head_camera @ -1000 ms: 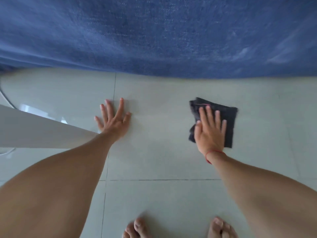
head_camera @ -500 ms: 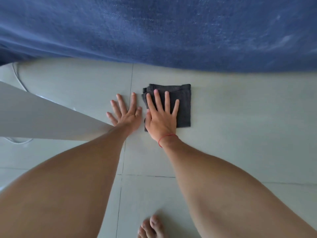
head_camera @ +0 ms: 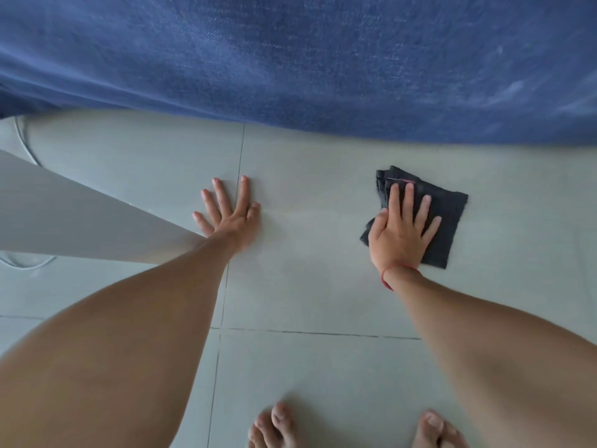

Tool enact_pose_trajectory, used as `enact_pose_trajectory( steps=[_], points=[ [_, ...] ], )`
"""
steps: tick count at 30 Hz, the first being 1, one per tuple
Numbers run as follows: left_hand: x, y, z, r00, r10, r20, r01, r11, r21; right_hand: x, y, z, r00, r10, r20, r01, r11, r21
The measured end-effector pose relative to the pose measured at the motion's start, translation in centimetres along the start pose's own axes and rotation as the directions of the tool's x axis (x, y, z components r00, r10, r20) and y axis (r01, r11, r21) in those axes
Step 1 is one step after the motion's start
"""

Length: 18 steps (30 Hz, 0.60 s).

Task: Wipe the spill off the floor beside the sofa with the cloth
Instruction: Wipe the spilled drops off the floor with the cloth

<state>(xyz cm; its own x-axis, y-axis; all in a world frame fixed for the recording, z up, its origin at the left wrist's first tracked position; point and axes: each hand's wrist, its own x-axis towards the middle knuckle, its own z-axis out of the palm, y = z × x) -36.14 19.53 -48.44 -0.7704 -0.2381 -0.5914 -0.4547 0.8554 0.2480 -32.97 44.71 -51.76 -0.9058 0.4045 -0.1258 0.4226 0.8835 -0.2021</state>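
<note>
While the right hand (head_camera: pixel 400 236) lies flat on the dark charcoal folded cloth (head_camera: pixel 449 221), it covers the cloth's near-left part, so only the far edge, the right side and a sliver by the thumb show. No spill can be made out on the pale grey-green tiled floor (head_camera: pixel 316 286); a faint sheen between the hands is too vague to call wet. Both forearms run out of the bottom of the view, and only the toes of two bare feet (head_camera: pixel 274 425) show at the lower edge. A pale grey slanted panel (head_camera: pixel 64 221) at left is cut off, and what it is cannot be told.

Roughly square, the cloth sits turned so that one corner points right and away, with no clear long axis. Its layered folded edges face the blue woven fabric sofa (head_camera: pixel 290 59), with a thin pink stitch line near that edge. It lies near the sofa's base, not touching it.

Fingers of the right hand are spread, pressing down on the cloth. The left hand (head_camera: pixel 231 218) rests palm-down on bare tile, fingers splayed, well apart from the cloth. A red string bracelet (head_camera: pixel 387 278) circles the right wrist.
</note>
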Motion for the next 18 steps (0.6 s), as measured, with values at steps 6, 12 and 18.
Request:
enact_pose_trajectory(
  steps=[6, 12, 18],
  points=[
    [0.2, 0.0, -0.2, 1.0, -0.002, 0.015, 0.002, 1.0, 0.0, -3.3, -8.2, 2.0, 0.885, -0.458, 0.083, 0.462, 0.886, -0.039],
    [0.5, 0.1, 0.0, 1.0, -0.025, 0.011, 0.025, 0.999, 0.034, -3.9, -11.9, 2.9, 0.747, -0.647, 0.15, 0.654, 0.757, 0.009],
    [0.4, 0.0, 0.1, 1.0, -0.018, 0.015, 0.017, 1.0, 0.025, 0.4, -11.0, 2.4, 0.828, -0.551, 0.1, 0.544, 0.834, 0.089]
  ],
)
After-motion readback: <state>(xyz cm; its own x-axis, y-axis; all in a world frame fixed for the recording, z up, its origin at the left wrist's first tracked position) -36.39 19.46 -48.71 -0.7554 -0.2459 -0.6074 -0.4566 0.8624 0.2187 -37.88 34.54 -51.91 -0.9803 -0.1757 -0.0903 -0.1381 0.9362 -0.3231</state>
